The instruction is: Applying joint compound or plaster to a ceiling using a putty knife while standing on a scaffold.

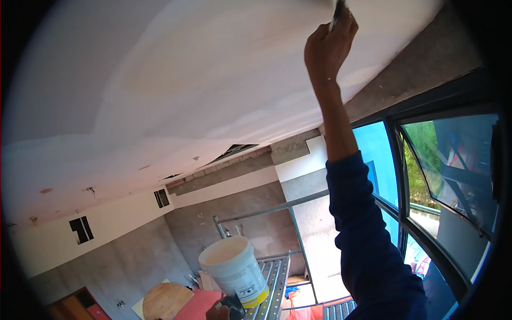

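Observation:
My right hand [332, 45] is raised to the ceiling, its fingers closed around the dark handle of a trowel [337, 15]. The top edge of the picture cuts off most of the blade, which lies close to the pale ceiling [213, 58]. Broad smooth patches of filler show on that surface. Low in the picture, my left hand [216, 310] is partly visible and in shadow. It is closed by a dark, block-like thing [233, 307] whose kind I cannot make out, just in front of a white bucket [232, 269] with a yellow base.
The bucket stands on a perforated metal scaffold platform [274, 282] with a metal rail [256, 214] behind it. An open dark-framed window [448, 160] is close on the right. A round wooden board [166, 301] lies lower left. Dark openings [234, 152] break the ceiling farther off.

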The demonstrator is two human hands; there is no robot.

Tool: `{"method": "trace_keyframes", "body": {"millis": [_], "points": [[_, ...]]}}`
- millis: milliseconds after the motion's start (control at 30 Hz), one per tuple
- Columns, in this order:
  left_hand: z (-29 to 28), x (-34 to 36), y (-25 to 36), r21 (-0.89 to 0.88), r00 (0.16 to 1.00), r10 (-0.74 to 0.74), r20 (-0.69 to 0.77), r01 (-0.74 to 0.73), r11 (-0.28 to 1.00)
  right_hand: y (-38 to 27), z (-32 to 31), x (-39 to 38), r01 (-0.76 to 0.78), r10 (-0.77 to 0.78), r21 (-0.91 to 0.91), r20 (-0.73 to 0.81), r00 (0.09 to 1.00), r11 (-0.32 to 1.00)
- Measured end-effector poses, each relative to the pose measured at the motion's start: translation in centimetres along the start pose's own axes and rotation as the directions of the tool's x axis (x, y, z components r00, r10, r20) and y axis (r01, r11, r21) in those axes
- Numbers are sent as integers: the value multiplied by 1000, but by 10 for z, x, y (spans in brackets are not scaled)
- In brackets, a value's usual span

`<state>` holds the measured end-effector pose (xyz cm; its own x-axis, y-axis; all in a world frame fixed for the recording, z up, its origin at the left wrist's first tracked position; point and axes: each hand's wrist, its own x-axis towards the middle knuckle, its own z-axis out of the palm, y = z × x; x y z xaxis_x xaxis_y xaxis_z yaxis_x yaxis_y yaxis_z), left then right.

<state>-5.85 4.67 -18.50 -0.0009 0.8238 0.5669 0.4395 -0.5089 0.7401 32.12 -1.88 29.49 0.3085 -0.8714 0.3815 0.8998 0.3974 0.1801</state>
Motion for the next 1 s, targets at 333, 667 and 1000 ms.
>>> {"method": "trace_keyframes", "body": {"millis": [333, 667, 1000], "points": [[-23, -30, -11, 259, 983, 112, -145, -72, 963, -75, 62, -57, -66, 66, -7, -47, 997, 998], [-71, -86, -81, 610, 947, 232, -221, -52, 791, -182, 152, -230, -122, 115, 34, 159, 980, 992], [-79, -58, -17, -745, 699, -458, -550, -161, 648, -229, 45, -249, -687, 176, 579, 694, 698, 439]]}}
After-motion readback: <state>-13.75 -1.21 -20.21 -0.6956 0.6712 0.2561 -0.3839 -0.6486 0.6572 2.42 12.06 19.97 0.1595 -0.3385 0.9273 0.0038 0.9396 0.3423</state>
